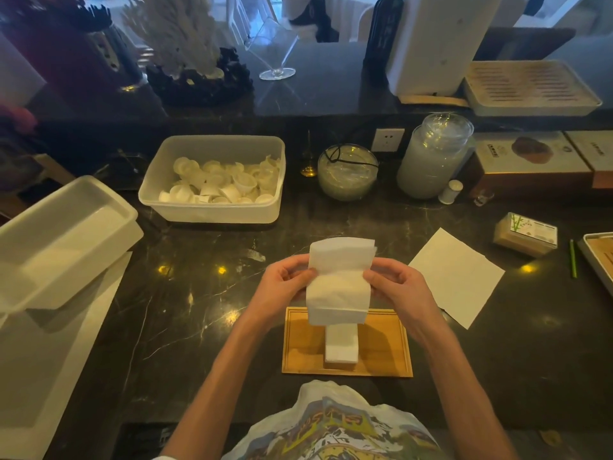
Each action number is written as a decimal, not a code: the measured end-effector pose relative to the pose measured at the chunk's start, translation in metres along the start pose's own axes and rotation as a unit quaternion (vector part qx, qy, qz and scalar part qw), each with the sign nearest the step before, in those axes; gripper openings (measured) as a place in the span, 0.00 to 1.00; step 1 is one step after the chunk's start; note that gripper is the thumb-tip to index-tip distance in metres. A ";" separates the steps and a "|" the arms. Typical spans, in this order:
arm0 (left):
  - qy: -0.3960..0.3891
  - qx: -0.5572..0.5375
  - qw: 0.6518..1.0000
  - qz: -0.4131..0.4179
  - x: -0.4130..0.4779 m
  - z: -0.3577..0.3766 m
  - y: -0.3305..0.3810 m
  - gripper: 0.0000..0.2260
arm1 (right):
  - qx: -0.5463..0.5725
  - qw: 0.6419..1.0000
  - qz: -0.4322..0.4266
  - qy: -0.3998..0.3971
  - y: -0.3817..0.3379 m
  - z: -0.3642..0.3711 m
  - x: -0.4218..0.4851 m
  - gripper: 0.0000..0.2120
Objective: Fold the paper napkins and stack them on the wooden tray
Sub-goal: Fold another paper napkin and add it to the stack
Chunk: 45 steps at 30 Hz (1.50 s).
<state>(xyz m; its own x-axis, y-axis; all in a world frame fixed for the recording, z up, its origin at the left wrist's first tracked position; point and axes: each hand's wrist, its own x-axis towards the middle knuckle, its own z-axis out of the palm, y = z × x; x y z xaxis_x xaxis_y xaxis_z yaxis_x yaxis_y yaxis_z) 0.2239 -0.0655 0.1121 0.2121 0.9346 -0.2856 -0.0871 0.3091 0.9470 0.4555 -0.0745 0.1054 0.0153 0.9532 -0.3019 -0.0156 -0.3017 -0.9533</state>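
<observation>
"Two hands on one napkin, as we see it: our left hand pinches its left edge, our right hand pinches the right, and the sheet hangs part-folded in the air over the far rim of the wooden tray."

"Agreed. The small stack of folded ones stands in the middle of the tray, right under the hanging end. Whether the two touch, we cannot tell."

"So where do we see the trouble?"

"In that lower flap. If we bring it down before the fold is made, we judge it could brush the stack and push it askew, or tip it."

"We also hold thin paper by its edges only. Pull unevenly and the crease may run crooked, or the paper may tear. A crooked piece would sit badly on so narrow a stack."

"And the flat napkin on the bench, to the right of the tray?"

"Near our right forearm, though apart from it. A careless sweep of that arm could drag it out of place. We judge that it is the next sheet to fold."
</observation>
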 end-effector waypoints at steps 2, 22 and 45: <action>-0.001 -0.008 1.000 0.011 0.000 0.000 0.002 0.11 | 0.000 1.000 -0.023 0.002 -0.003 0.001 0.000 0.09; -0.055 0.018 0.997 -0.042 0.001 0.006 -0.001 0.13 | -0.042 0.996 -0.070 0.036 -0.015 -0.006 0.013 0.08; 0.020 0.040 0.999 -0.014 -0.001 0.003 -0.002 0.11 | -0.062 0.993 0.047 -0.088 0.000 -0.011 0.003 0.12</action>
<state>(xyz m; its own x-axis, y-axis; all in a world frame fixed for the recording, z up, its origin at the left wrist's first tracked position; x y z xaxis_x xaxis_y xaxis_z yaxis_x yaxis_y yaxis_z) 0.2265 -0.0672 0.1110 0.1750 0.9326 -0.3157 -0.0037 0.3212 0.9470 0.4666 -0.0715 0.1047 -0.1553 0.9064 -0.3929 0.1154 -0.3783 -0.9185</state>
